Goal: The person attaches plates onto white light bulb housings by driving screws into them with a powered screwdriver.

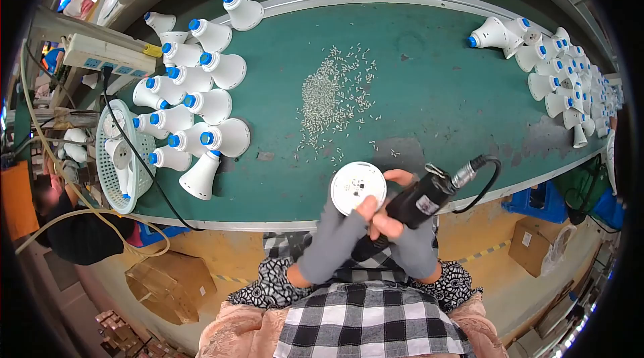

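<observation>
My left hand (341, 222), in a grey fingerless glove, grips a white lamp housing (357, 182) near the table's front edge. The round open face of the housing is turned up and shows a small board with dark parts. My right hand (401, 232), gloved the same way, is wrapped around a black electric screwdriver (420, 202) lying slantwise just right of the housing. A cable leaves its upper end, while the lower end points down to the left, away from the housing. Beyond my hands, a heap of small screws (325, 99) is spread on the green table (429, 89).
White lamp housings with blue caps stand at the left (226, 71) and crowd the far right (557, 83). A pale green basket (107, 173) holds lamp parts beside a power strip (111, 56). A black cord (144, 163) hangs over the left edge. Another person (74, 230) is at the left.
</observation>
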Available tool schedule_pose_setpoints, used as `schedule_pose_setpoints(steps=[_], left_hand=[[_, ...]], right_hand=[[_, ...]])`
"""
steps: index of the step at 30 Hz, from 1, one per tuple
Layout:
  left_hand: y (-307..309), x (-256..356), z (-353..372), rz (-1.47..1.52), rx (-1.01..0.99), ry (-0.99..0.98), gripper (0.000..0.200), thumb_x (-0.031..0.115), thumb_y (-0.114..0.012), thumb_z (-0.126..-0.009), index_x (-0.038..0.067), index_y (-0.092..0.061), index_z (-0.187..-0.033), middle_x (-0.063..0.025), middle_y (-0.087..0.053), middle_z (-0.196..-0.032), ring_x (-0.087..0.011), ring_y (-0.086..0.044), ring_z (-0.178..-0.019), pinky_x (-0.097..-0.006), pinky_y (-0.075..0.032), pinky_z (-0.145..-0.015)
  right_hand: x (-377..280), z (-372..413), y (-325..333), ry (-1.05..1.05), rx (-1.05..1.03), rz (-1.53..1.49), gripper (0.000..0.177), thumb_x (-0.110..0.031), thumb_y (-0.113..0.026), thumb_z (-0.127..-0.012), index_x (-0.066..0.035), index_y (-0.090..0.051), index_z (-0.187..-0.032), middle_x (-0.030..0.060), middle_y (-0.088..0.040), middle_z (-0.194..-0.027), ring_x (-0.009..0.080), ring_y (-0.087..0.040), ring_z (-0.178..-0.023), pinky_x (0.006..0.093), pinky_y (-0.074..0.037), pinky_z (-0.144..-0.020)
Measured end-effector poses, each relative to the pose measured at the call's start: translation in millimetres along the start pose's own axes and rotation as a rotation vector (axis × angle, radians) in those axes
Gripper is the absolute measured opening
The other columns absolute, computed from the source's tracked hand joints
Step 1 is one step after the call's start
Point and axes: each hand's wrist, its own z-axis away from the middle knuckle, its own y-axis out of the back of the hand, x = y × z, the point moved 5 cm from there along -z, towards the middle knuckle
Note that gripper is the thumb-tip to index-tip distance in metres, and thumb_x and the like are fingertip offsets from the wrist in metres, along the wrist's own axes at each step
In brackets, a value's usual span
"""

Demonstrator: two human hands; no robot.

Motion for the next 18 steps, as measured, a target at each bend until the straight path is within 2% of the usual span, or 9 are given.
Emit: schedule_pose_setpoints(steps=[3, 4, 5, 7, 9, 11, 14, 18], left_hand=[[9, 13, -6, 0.223, 0.000, 0.017, 0.045, 0.023, -0.062, -0.087, -0.001, -0.052, -0.124, -0.0131, -0.059, -0.116, -0.0191, -0.059, -0.105, -0.0314, -0.052, -0.081], [12, 20, -8, 0.269, -0.026, 0.057, 0.050, 0.022, -0.065, -0.080, -0.001, -0.053, -0.122, -0.0151, -0.059, -0.118, -0.0224, -0.059, -0.107, -0.0361, -0.053, -0.082], [14, 28, -9, 0.312, -0.087, 0.069, 0.050, 0.022, -0.065, -0.079, -0.001, -0.054, -0.122, -0.0149, -0.059, -0.118, -0.0227, -0.059, -0.107, -0.0363, -0.053, -0.082], [14, 38, -9, 0.396, -0.209, 0.094, 0.051, 0.022, -0.064, -0.078, -0.001, -0.054, -0.122, -0.0146, -0.059, -0.118, -0.0232, -0.058, -0.107, -0.0367, -0.053, -0.083], [13, 33, -12, 0.350, -0.212, 0.107, 0.050, 0.017, -0.064, -0.076, -0.002, -0.053, -0.121, -0.0141, -0.060, -0.117, -0.0238, -0.061, -0.101, -0.0367, -0.053, -0.085], [11, 26, -14, 0.237, -0.216, 0.136, 0.050, 0.016, -0.065, -0.076, -0.003, -0.053, -0.121, -0.0139, -0.060, -0.115, -0.0234, -0.062, -0.096, -0.0370, -0.054, -0.084], [8, 21, -14, 0.230, -0.139, 0.170, 0.049, 0.012, -0.065, -0.075, -0.003, -0.053, -0.120, -0.0131, -0.061, -0.113, -0.0222, -0.063, -0.093, -0.0378, -0.054, -0.087], [8, 22, -12, 0.299, -0.076, 0.193, 0.047, 0.010, -0.066, -0.075, -0.002, -0.054, -0.119, -0.0111, -0.061, -0.111, -0.0201, -0.062, -0.097, -0.0383, -0.052, -0.093]], right_hand=[[-11, 3, 12, 0.049, -0.163, -0.167, 0.043, 0.004, -0.063, -0.079, 0.000, -0.045, -0.119, 0.0059, -0.056, -0.069, 0.0150, -0.058, -0.057, 0.0281, -0.048, -0.054], [-17, 1, 27, 0.150, -0.133, -0.136, 0.040, 0.007, -0.062, -0.077, -0.002, -0.045, -0.112, 0.0070, -0.056, -0.069, 0.0178, -0.057, -0.055, 0.0302, -0.049, -0.053], [-30, -2, 40, 0.281, -0.110, -0.262, 0.036, 0.006, -0.063, -0.076, -0.005, -0.044, -0.105, 0.0074, -0.055, -0.068, 0.0192, -0.056, -0.054, 0.0320, -0.049, -0.053], [-72, 0, 48, 0.559, 0.177, -0.280, 0.026, -0.004, -0.057, -0.082, -0.008, -0.043, -0.103, 0.0041, -0.049, -0.069, 0.0158, -0.050, -0.055, 0.0305, -0.045, -0.055], [-86, -5, 59, 0.751, 0.255, -0.268, 0.024, -0.010, -0.054, -0.085, -0.006, -0.046, -0.107, 0.0023, -0.046, -0.073, 0.0140, -0.047, -0.063, 0.0299, -0.041, -0.065], [-89, -12, 66, 0.835, 0.322, -0.296, 0.023, -0.011, -0.054, -0.086, -0.006, -0.048, -0.108, 0.0028, -0.047, -0.074, 0.0143, -0.048, -0.065, 0.0320, -0.042, -0.068], [-85, -24, 63, 0.863, 0.377, -0.276, 0.022, -0.012, -0.053, -0.087, -0.007, -0.049, -0.108, 0.0030, -0.047, -0.075, 0.0150, -0.048, -0.066, 0.0329, -0.042, -0.068], [-77, -37, 54, 0.851, 0.389, -0.263, 0.022, -0.012, -0.054, -0.086, -0.007, -0.049, -0.107, 0.0022, -0.047, -0.074, 0.0155, -0.049, -0.066, 0.0334, -0.041, -0.068]])
